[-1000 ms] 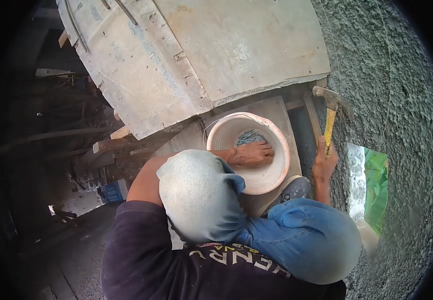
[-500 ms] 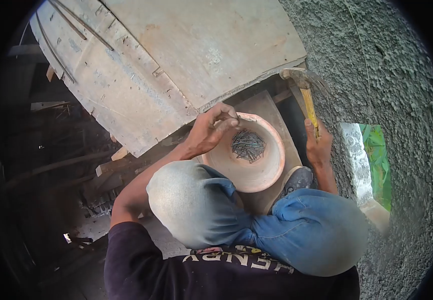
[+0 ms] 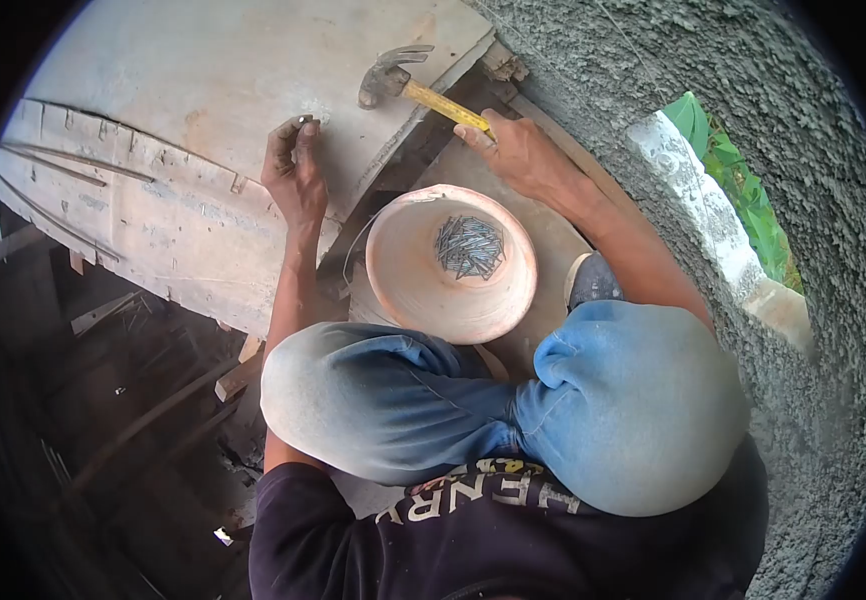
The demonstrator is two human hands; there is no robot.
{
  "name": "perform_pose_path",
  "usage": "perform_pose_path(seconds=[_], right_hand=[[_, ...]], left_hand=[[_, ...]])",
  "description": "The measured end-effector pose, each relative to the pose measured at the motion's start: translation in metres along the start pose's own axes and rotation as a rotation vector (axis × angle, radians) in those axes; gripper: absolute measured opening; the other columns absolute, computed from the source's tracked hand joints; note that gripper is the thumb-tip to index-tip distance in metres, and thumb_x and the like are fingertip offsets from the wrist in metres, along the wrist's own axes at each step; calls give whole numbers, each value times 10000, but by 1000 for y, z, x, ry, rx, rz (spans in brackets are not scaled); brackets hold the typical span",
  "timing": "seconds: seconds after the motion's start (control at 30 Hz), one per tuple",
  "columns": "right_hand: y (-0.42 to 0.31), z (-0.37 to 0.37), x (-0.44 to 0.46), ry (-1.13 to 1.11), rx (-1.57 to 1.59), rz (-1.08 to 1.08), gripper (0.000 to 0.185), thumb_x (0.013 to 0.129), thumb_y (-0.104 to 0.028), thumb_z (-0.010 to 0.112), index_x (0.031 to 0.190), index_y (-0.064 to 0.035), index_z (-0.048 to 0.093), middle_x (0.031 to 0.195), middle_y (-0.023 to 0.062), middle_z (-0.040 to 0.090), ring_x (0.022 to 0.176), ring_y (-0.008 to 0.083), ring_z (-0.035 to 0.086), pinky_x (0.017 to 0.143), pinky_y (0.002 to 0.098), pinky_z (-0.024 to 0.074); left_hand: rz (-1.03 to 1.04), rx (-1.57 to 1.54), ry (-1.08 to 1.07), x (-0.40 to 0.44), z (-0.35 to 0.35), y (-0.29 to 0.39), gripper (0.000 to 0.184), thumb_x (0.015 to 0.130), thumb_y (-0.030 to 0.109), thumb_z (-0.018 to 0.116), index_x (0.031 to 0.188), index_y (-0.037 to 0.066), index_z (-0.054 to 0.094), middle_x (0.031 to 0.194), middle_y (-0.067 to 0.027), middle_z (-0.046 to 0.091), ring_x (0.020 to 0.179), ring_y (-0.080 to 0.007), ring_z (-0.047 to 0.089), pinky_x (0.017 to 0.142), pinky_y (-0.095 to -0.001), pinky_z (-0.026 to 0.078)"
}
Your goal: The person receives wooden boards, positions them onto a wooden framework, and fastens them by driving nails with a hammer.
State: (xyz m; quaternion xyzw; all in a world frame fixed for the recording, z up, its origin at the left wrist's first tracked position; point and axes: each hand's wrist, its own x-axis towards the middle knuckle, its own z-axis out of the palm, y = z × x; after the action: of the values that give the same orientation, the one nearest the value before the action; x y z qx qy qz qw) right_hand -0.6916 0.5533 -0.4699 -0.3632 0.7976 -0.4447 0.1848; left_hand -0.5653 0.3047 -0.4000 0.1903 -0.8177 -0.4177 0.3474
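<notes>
My right hand [image 3: 508, 150] is closed round the yellow handle of a claw hammer [image 3: 443, 100], whose metal head is over the pale board [image 3: 203, 80]. On that board, near its lower edge, my left hand [image 3: 298, 170] pinches a nail between thumb and fingers; only the nail's small shiny head [image 3: 303, 119] shows. Below and between my hands stands a round pale bucket [image 3: 383, 250] with a thin wire handle at its left side. A heap of loose nails [image 3: 470, 247] lies at the bottom of the bucket.
A rough grey wall [image 3: 813, 180] rises on the right, with an opening [image 3: 723, 180] showing green leaves. Lower left is a dark drop with wooden beams [image 3: 243, 375]. Thin rods [image 3: 73, 170] lie on the board's left part. My bent knees [image 3: 643, 410] are close to the bucket.
My left hand has moved from the bucket's rim to the board. My right hand has brought the hammer leftward, from beside the wall to over the board. The view has shifted.
</notes>
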Motion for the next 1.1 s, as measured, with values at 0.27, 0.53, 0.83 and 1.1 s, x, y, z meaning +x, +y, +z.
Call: perform_pose_path(seconds=[0.27,0.53,0.83,1.1], right_hand=[[5,4,-1,5,169,53,575,1012,-483,507,863,65,594,666,269,592,641,406,615,646,492,475],[69,0,-60,-209,194,248,663,981,-553,497,825,72,655,626,184,561,607,237,520,622,442,415],[49,41,-7,-416,661,473,595,967,-588,507,621,-104,475,575,-23,426,565,134,392,559,383,352],[34,57,31,-212,418,307,673,961,-618,483,644,-25,517,602,64,501,602,192,473,601,434,402]], left_hand=[[122,13,16,-8,6,-24,110,990,76,605,1058,-5,637,1010,-75,681,950,-146,627,887,-290,489],[124,94,34,-14,5,-15,135,1032,134,546,1063,9,591,1011,-75,657,951,-147,602,882,-288,469],[84,-7,43,-20,10,-15,155,1030,170,566,1065,21,590,1027,-70,651,977,-147,599,897,-285,465],[125,-5,53,-17,8,-19,128,1024,125,576,1069,5,574,1012,-66,668,935,-110,608,860,-251,484]])
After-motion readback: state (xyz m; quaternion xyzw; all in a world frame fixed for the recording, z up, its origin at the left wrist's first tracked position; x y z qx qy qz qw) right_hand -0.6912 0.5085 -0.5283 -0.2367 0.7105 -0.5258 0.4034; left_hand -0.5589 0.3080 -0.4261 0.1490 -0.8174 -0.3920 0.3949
